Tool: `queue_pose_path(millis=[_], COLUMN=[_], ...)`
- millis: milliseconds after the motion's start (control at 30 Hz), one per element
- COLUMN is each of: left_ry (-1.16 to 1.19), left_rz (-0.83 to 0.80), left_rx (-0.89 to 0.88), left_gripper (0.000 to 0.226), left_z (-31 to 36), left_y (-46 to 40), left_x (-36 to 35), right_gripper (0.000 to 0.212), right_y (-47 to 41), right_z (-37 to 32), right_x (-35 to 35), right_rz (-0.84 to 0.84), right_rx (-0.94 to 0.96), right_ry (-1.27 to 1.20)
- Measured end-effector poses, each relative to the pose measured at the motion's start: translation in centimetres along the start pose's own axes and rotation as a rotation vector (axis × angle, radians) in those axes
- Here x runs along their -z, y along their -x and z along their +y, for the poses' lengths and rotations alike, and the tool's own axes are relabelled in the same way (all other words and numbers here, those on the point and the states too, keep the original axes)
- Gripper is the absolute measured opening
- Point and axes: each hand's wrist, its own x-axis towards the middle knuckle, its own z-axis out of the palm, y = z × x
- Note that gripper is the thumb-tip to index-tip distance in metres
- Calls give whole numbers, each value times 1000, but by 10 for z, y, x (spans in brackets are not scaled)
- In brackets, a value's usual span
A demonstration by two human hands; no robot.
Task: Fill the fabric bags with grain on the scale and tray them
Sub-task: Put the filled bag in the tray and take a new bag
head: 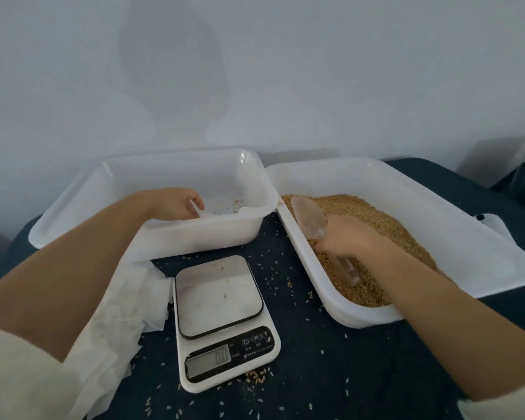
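Note:
My left hand (176, 204) is inside the left white tray (73, 204), its fingers pinching a white fabric bag (222, 214) that lies on the tray floor. My right hand (346, 237) grips a clear plastic scoop (309, 216) over the brown grain (385, 225) in the right white tray (437, 201). The scoop's handle points toward me and its mouth points to the far left. A white digital scale (222, 316) sits between the trays near me, its steel plate bare except for a stray grain or two.
Several flat white fabric bags (125, 313) are piled left of the scale under my left forearm. Loose grains are scattered over the dark blue tablecloth (331, 359). A few grains lie in the left tray's far corner. A pale wall rises behind the trays.

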Motion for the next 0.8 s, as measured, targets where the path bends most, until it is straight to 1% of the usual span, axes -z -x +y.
queue_pose_path(millis=[67, 133, 233, 300, 400, 467, 567, 633, 700, 800], left_ry=[89, 138, 197, 235, 243, 189, 75, 32, -20, -95], left_rz=[60, 161, 350, 465, 586, 644, 697, 690, 674, 603], left_rx=[0, -15, -44, -67, -108, -114, -84, -61, -29, 49], left_gripper=[30, 32, 30, 28, 27, 26, 28, 31, 34, 41], left_z=[-2, -7, -14, -17, -21, -25, -32, -37, -43, -54], left_y=[5, 21, 46, 68, 106, 130, 163, 181, 194, 205], left_x=[1, 2, 3, 3, -2, -8, -24, -39, -57, -87], right_gripper=[22, 28, 42, 44, 50, 53, 55, 51, 45, 41], right_y=[1, 3, 8, 13, 21, 30, 48, 64, 82, 96], right_z=[-1, -7, -12, -16, -23, -30, -54, -78, -104, -141], right_x=[3, 5, 11, 15, 24, 30, 34, 31, 23, 0], right_rz=[8, 32, 74, 101, 170, 260, 378, 412, 381, 219], right_rx=[-6, 2, 20, 43, 72, 115, 263, 400, 531, 682], right_ry=[4, 13, 39, 39, 29, -13, -178, -262, -328, -341])
